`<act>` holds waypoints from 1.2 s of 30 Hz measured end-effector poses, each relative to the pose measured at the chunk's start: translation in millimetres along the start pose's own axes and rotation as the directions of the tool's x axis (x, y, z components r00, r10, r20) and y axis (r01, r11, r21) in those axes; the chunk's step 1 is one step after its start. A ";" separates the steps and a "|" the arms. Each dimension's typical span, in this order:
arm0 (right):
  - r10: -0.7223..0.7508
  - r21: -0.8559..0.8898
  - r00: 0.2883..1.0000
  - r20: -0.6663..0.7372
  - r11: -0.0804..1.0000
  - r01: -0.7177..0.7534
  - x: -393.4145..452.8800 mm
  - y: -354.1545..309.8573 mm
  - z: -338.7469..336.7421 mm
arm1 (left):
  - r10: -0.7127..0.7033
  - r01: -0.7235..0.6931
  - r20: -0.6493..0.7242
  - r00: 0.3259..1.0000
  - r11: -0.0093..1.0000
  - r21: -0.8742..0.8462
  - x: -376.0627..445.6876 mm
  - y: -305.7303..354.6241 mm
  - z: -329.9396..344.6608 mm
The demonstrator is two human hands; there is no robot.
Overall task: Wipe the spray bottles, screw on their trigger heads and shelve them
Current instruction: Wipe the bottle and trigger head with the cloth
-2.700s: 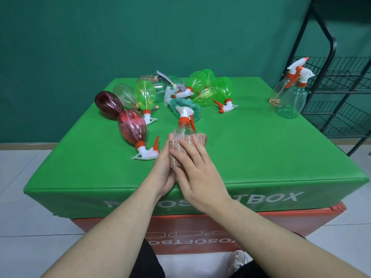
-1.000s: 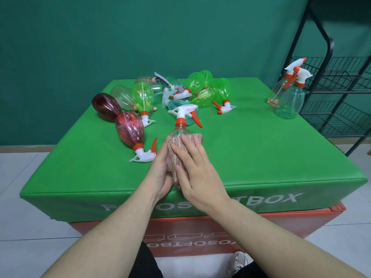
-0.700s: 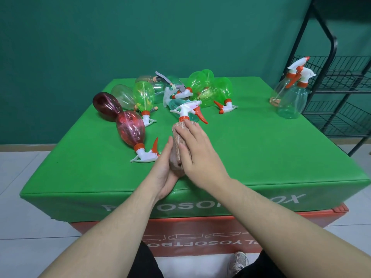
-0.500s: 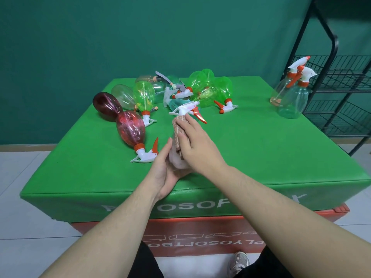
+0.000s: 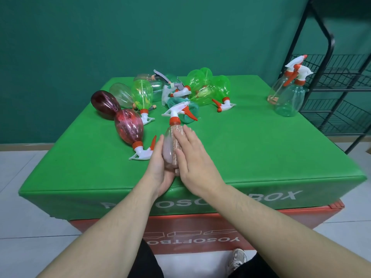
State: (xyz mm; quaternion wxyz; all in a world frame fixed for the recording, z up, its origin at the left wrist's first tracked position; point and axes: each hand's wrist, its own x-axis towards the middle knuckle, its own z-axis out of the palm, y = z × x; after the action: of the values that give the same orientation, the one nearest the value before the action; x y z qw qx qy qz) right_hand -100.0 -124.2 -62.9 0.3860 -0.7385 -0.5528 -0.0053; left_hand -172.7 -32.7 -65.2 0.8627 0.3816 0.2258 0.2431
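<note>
- The left hand (image 5: pixel 160 169) cups the clear bottle (image 5: pixel 168 151) from its left side and underneath, fingers lightly curled round the body; the bottle is tilted, base toward the person, over the near edge of the table (image 5: pixel 261 157).
- The right hand (image 5: pixel 195 157) lies flat, fingers straight and together, pressing a brownish cloth (image 5: pixel 176 145) against the bottle's right side.
- Risk 1: the plastic looks smooth and thin, and only 1 hand truly holds it. A firm rubbing stroke could roll or squeeze the bottle out of the cupped palm, off the table edge to the floor.
- Risk 2: the cloth is pinned by pressure alone, so it may slide off or bunch, leaving part of the body unwiped.
- Risk 3: the trigger head (image 5: pixel 176 112) on the neck points toward the pile; how tightly it is screwed cannot be told, and twisting during wiping might loosen it.
- Risk 4: the red bottle (image 5: pixel 129 127) lies just beside the left hand, its nozzle almost touching; a knock would likely send it rolling.
- Further out, 2 clear bottles (image 5: pixel 289 99) stand by the wire shelf (image 5: pixel 341 77), not yet shelved.
</note>
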 end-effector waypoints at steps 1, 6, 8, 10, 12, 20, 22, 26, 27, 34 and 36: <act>-0.005 -0.016 1.000 0.006 1.000 0.005 -4.6 1.5 1.9 | 0.004 -0.004 -0.003 1.000 1.000 0.007 -0.6 -0.1 0.3; -0.107 -0.083 0.994 -0.020 0.991 0.105 -21.5 5.9 9.8 | 0.043 -0.043 0.040 0.998 0.999 -0.001 -6.2 0.2 1.2; -0.143 -0.085 0.989 -0.032 0.987 0.139 -27.1 8.3 13.4 | 0.058 -0.057 0.060 0.997 0.998 -0.011 -6.2 -1.0 0.9; -0.138 -0.074 0.989 -0.046 0.988 0.134 -31.0 9.9 14.5 | 0.061 -0.061 0.055 0.997 0.998 -0.001 -4.8 -3.1 0.4; -0.118 -0.050 0.992 -0.052 0.992 0.115 -32.0 9.5 13.1 | 0.057 -0.057 0.051 0.997 0.998 0.002 -6.6 -2.2 2.8; -0.001 0.118 0.995 -0.102 0.993 0.014 -15.6 3.0 0.5 | 0.082 -0.087 0.066 0.994 0.993 0.076 -2.0 -3.1 -0.5; 0.032 0.145 0.995 -0.094 0.989 -0.018 -6.6 3.1 -5.2 | 0.097 -0.102 0.062 0.993 0.990 0.094 -0.7 -3.7 -0.6; 0.067 0.122 0.995 -0.075 0.991 -0.057 17.0 4.2 -16.9 | 0.058 -0.067 0.075 0.995 0.990 0.123 -1.1 -3.7 0.5; 0.083 0.125 0.994 -0.067 0.989 -0.074 23.7 3.2 -18.9 | 0.049 -0.058 0.080 0.996 0.991 0.119 -1.8 -3.1 1.0; 0.203 0.214 0.979 -0.020 0.957 -0.194 49.7 -7.0 -21.2 | 0.014 -0.020 0.068 0.998 0.996 0.089 -2.8 -0.2 0.2; 0.234 0.230 0.972 -0.021 0.947 -0.223 51.5 -7.7 -19.8 | 0.020 -0.026 0.061 0.998 0.995 0.092 -2.5 -0.3 0.4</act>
State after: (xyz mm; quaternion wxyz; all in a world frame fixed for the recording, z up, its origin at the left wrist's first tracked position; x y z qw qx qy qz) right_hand -78.0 -93.1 -22.2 0.4786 -0.7485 -0.4511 0.0847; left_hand -174.3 -34.6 -64.7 0.8474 0.4312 0.2065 0.2309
